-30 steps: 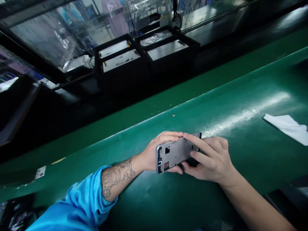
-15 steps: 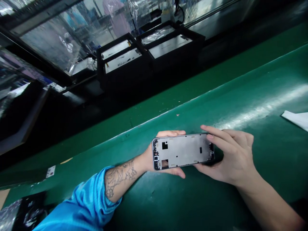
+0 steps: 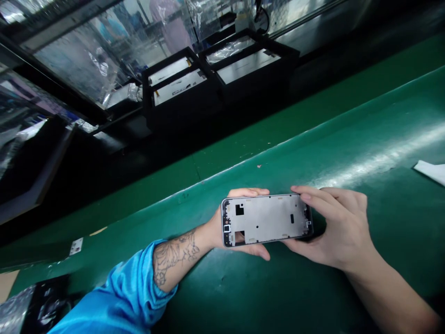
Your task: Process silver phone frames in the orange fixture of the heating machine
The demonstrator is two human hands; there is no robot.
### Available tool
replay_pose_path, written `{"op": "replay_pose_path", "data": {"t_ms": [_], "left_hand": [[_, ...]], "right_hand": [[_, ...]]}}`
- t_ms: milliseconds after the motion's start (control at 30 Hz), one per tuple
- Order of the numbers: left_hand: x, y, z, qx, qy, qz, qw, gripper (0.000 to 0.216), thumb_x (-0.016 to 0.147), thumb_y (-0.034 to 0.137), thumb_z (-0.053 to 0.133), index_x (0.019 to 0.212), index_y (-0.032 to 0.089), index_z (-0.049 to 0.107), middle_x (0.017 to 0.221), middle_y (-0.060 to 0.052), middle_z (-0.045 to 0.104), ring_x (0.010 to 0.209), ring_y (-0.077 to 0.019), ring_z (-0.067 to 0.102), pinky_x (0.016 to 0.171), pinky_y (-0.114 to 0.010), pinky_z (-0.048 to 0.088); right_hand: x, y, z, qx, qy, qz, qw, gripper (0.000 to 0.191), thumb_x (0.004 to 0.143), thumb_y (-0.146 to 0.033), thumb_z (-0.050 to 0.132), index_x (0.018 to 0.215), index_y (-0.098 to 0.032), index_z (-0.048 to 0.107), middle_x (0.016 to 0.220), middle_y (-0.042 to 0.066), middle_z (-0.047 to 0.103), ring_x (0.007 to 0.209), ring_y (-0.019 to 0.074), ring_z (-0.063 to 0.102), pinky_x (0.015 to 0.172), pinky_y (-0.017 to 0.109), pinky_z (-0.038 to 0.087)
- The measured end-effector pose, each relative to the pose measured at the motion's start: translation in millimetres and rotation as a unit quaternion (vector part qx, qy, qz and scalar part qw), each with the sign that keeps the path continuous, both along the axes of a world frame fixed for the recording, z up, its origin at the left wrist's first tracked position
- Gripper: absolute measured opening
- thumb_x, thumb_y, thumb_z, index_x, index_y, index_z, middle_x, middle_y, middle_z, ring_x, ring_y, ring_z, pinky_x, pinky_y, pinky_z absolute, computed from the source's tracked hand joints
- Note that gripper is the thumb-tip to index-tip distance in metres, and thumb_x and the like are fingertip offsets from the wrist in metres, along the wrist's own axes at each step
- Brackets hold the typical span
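Green belt (image 3: 347,139) runs diagonally across view, glossy. Black trays (image 3: 219,79) sit beyond belt's far edge, pale sheets inside. White sheet (image 3: 431,170) lies on belt at right edge, well apart from hands. Left hand (image 3: 225,222), tattooed forearm in blue sleeve, grips phone frame (image 3: 267,219) at its left end. Right hand (image 3: 333,227) pinches frame's right end, fingers on top edge. Frame held just above belt, flat face toward camera.
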State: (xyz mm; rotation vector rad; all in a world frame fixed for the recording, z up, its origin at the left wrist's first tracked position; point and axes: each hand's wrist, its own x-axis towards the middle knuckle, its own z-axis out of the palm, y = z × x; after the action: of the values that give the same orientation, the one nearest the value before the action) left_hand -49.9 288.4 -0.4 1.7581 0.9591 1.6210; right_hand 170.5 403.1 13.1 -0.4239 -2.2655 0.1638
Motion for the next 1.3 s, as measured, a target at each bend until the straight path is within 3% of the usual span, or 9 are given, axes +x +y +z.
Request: {"op": "replay_pose_path", "data": {"t_ms": [233,433,600,833,1133,1300], "left_hand": [[-0.2,0.2,1.6,-0.004,-0.003,0.007,1.000,0.106,0.058,0.051,0.097,0.144,0.026,0.041,0.137,-0.012,0.055,0.128,-0.0299,0.057,0.112,-0.051,0.051],[-1.4,-0.2,1.7,0.019,0.005,0.012,1.000,0.107,0.059,0.049,0.097,0.145,0.022,0.041,0.135,-0.013,0.052,0.130,-0.0307,0.054,0.115,-0.050,0.047],[-0.8,-1.6,1.2,-0.001,0.041,0.051,0.998,0.102,0.064,0.066,0.088,0.143,0.027,0.037,0.134,-0.013,0.053,0.127,-0.0313,0.056,0.110,-0.054,0.050],[-1.1,-2.3,1.0,-0.014,0.051,0.056,0.997,0.103,0.062,0.071,0.086,0.141,0.028,0.037,0.132,-0.012,0.055,0.125,-0.0322,0.057,0.109,-0.056,0.051],[-1.0,-1.0,3.6,0.002,0.041,0.058,0.997,0.100,0.065,0.068,0.086,0.142,0.025,0.039,0.130,-0.012,0.054,0.123,-0.0300,0.058,0.106,-0.052,0.054],[-0.9,-1.7,2.8,0.081,0.145,0.093,0.982,0.114,0.055,0.070,0.090,0.148,0.025,0.041,0.125,-0.012,0.061,0.113,-0.0303,0.062,0.099,-0.049,0.056]], "right_hand": [[-0.7,1.5,-3.2,-0.009,0.000,0.018,1.000,0.073,0.077,-0.054,0.078,0.132,-0.018,0.045,0.117,0.015,0.070,0.096,0.0336,0.062,0.080,0.049,0.042],[-0.2,4.0,-8.2,-0.092,-0.060,0.012,0.994,0.084,0.077,-0.059,0.074,0.142,-0.015,0.045,0.123,0.013,0.066,0.105,0.0346,0.059,0.085,0.050,0.043],[1.5,6.6,-12.2,-0.157,-0.097,0.030,0.982,0.095,0.067,-0.056,0.083,0.143,-0.017,0.043,0.127,0.014,0.061,0.111,0.0358,0.055,0.091,0.052,0.043],[1.2,7.0,-12.9,-0.194,-0.111,0.033,0.974,0.088,0.057,-0.050,0.090,0.130,-0.022,0.048,0.118,0.010,0.061,0.108,0.0338,0.055,0.087,0.049,0.045],[0.3,7.5,-12.6,-0.210,-0.123,0.048,0.969,0.088,0.060,-0.050,0.090,0.132,-0.025,0.047,0.119,0.008,0.060,0.110,0.0323,0.054,0.090,0.050,0.045],[-4.9,5.1,-11.7,-0.189,-0.154,0.030,0.969,0.078,0.069,-0.047,0.083,0.134,-0.026,0.046,0.120,0.008,0.061,0.113,0.0325,0.055,0.091,0.052,0.045]]}}
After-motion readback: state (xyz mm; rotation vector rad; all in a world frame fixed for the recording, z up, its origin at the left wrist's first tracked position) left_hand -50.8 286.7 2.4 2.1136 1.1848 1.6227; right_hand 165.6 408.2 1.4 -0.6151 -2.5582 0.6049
